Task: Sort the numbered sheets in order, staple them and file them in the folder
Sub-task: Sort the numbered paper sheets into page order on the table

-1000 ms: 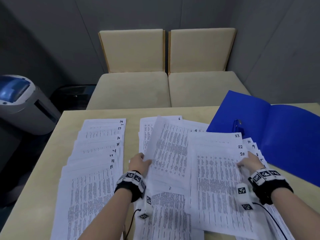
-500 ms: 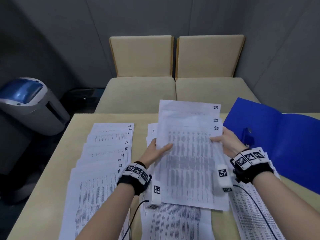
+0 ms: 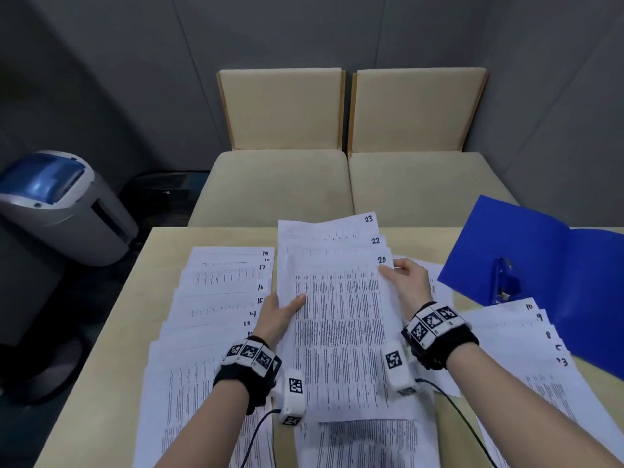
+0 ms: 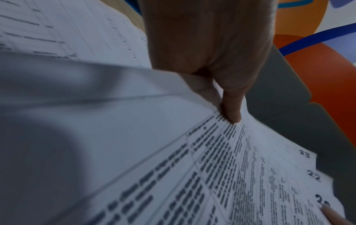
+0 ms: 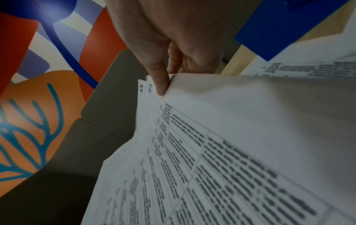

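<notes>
You've got three sheets up off the table, one hand on each side edge

Your left hand [image 3: 277, 314] pinches the left edge of the small stack [image 3: 341, 319], thumb on top; your right hand [image 3: 410, 282] pinches the right edge by the corner; sheets 20, 22 and 23 are fanned, long axis pointing away from you, numbers at the far right corners; one fan of sheets [image 3: 216, 309] lies on the table [image 3: 111, 332] to the left, another [image 3: 526, 342] to the right; one open blue folder [image 3: 553, 251] far right, one stapler [image 3: 503, 282] on it.

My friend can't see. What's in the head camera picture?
Two hands, left hand and right hand, hold up sheets numbered 20, 22 and 23 over a table covered with more numbered sheets, beside an open blue folder.
</notes>
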The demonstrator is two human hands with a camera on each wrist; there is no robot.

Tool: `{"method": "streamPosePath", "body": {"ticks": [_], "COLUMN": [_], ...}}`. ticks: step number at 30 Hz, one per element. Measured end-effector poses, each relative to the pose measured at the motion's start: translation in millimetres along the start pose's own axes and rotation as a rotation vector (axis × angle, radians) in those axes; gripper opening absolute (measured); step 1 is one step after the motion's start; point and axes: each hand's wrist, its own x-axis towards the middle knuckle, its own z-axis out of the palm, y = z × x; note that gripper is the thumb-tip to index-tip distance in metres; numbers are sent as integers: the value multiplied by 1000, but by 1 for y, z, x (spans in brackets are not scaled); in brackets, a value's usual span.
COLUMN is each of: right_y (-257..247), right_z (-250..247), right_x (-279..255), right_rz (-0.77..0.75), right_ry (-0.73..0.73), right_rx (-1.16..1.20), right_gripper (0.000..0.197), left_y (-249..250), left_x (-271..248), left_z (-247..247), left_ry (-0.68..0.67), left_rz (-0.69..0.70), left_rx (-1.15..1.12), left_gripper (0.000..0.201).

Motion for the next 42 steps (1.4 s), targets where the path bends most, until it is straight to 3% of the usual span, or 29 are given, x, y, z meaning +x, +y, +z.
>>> {"method": "streamPosePath", "body": {"ticks": [3, 4, 7, 10, 14, 16, 19, 22, 26, 29, 32, 35, 38, 42], "right_y": [2, 2, 5, 14, 21, 21, 19, 20, 19, 11, -5, -34, -59, -71], "right_z": [6, 7, 12, 21, 40, 48, 54, 56, 57, 52, 45, 45, 56, 96], "right_x": [2, 3, 6, 8, 15, 23, 30, 36, 41, 58, 82, 98, 115, 128], "right_rz": [60, 103, 280, 303, 228, 209, 163, 126, 145, 140, 82, 2, -49, -36], "right_ry": [-25, -69, -276, -422, -299, -249, -179, -95, -17, 4, 66, 264, 458, 488], "right_rx": [47, 56, 13, -167, -247, -299, -458, -625, -781, -685, -458, -188, 32, 155], "right_gripper": [10, 10, 22, 33, 38, 35, 32, 33, 38, 44, 31, 27, 42, 53], "left_y": [-24, -52, -73, -55, -9, 6, 20, 28, 29, 32, 37, 36, 35, 29], "left_x": [13, 34, 50, 41, 28, 39, 74, 108, 140, 154, 159, 159, 153, 144], "left_z": [-3, -6, -12, -22, -29, -35, -55, -78, -94, -97, -101, -102, -105, -112], "left_ry": [-1, -15, -24, -44, -59, 90, 313, 226, -16, -101, -113, -82, -37, -18], "left_rz": [-76, -109, -161, -164, -79, -6, 159, 146, -24, 45, 89, 152, 231, 327], "left_rx": [29, 42, 43, 57, 79, 273, 857, 1275, 1403, 1497, 1512, 1488, 1529, 1504], "left_gripper": [102, 108, 109, 94, 43, 37, 40, 59, 90, 104, 107, 95, 79, 58]}}
